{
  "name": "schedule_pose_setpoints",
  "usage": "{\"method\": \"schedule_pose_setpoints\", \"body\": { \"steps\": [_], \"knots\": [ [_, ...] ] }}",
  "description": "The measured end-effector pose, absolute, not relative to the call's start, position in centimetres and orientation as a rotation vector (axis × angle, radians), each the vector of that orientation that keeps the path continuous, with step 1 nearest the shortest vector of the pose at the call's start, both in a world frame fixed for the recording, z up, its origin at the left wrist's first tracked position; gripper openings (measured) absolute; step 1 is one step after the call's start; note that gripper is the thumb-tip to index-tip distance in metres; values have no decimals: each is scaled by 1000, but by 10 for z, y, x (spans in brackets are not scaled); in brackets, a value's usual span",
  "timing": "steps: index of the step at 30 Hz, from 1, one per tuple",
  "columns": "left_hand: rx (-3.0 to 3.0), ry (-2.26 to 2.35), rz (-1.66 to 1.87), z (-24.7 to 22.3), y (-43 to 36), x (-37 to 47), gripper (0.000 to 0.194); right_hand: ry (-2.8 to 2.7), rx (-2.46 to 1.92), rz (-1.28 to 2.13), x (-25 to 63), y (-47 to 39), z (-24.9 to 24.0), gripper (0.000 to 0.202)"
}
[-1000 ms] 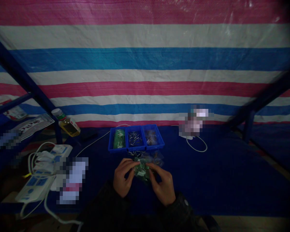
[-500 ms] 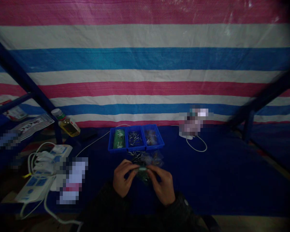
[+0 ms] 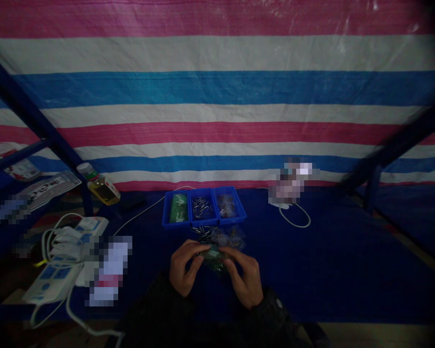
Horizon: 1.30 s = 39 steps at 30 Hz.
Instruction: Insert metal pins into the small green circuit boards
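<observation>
1. Packet (image 3: 213,253), between the hands at the blue trays' (image 3: 203,223) 6 o'clock; long axis seemingly 9-to-3, though blurred.
2. Left hand (image 3: 183,268) at its 8, right hand (image 3: 245,275) at 4; neither clearly nearer.
3. Fingers (image 3: 199,248) nearly together, pinching its ends.

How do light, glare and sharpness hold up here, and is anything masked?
Head view: dim overall, the dark sleeves losing detail; head view: faint glints on the striped sheet; head view: the green packet in the left hand and right hand looks soft, its fine detail unreadable; head view: pixelated blocks hide something beside the power strip.
</observation>
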<state>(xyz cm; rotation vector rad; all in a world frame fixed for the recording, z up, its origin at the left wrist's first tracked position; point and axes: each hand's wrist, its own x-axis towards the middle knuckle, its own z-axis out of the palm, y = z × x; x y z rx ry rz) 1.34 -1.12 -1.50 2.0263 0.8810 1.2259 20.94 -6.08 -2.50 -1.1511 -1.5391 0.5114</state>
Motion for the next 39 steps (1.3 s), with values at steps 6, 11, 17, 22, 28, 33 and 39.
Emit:
{"method": "schedule_pose_setpoints", "body": {
  "steps": [6, 11, 17, 22, 28, 33, 39],
  "knots": [
    [2025, 840, 1240, -14, -12, 12, 38, -1529, -1164, 495, 210, -62, -26, 26],
    [2069, 895, 1214, -14, -12, 14, 24, -1533, -1171, 482, 208, -62, -26, 27],
    [2067, 927, 1214, -12, -13, 17, 22, -1522, -1181, 506, 207, -62, -27, 28],
    [2050, 945, 1218, -10, -14, 19, 21, -1514, -1180, 517, 207, -62, -28, 28],
    [2042, 947, 1208, -8, -14, 19, 21, -1511, -1191, 509, 207, -62, -27, 28],
    [2033, 906, 1181, -10, -13, 17, 24, -1500, -1202, 524, 208, -62, -28, 29],
    [2042, 897, 1169, -16, -11, 16, 30, -1496, -1202, 530, 208, -62, -29, 29]
  ]
}}
